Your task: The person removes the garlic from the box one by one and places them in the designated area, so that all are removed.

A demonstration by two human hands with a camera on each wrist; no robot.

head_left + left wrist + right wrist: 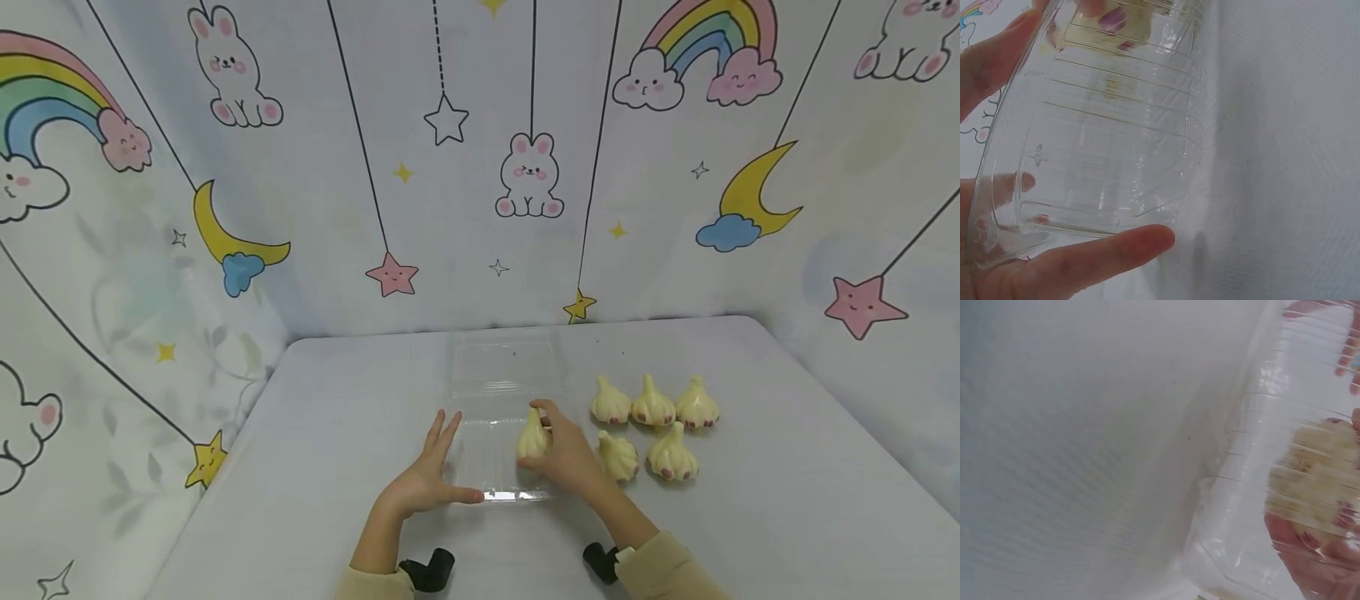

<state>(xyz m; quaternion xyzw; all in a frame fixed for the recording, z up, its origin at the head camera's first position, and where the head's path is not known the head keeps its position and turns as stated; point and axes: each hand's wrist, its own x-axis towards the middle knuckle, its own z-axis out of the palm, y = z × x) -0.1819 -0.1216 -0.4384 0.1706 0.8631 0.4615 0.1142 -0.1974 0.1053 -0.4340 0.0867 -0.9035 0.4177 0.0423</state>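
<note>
My right hand (568, 454) grips a pale garlic bulb (531, 437) over the right half of a clear plastic clamshell box (480, 458). In the right wrist view that bulb (1313, 478) shows blurred through the box's ridged wall, with fingers around it. Whether it touches the box floor I cannot tell. At the box's left side, my left hand (420, 483) is spread wide, its straight thumb along the near edge. The left wrist view shows this thumb (1110, 256) against the transparent wall. The box's lid (506, 362) lies folded back, away from me.
Several more garlic bulbs (654, 404) stand in two rows to the right of the box, the nearest one (618, 457) close to my right wrist. Black devices (431, 571) sit by both wrists. A patterned cloth backdrop (465, 217) rises behind the white table (337, 400).
</note>
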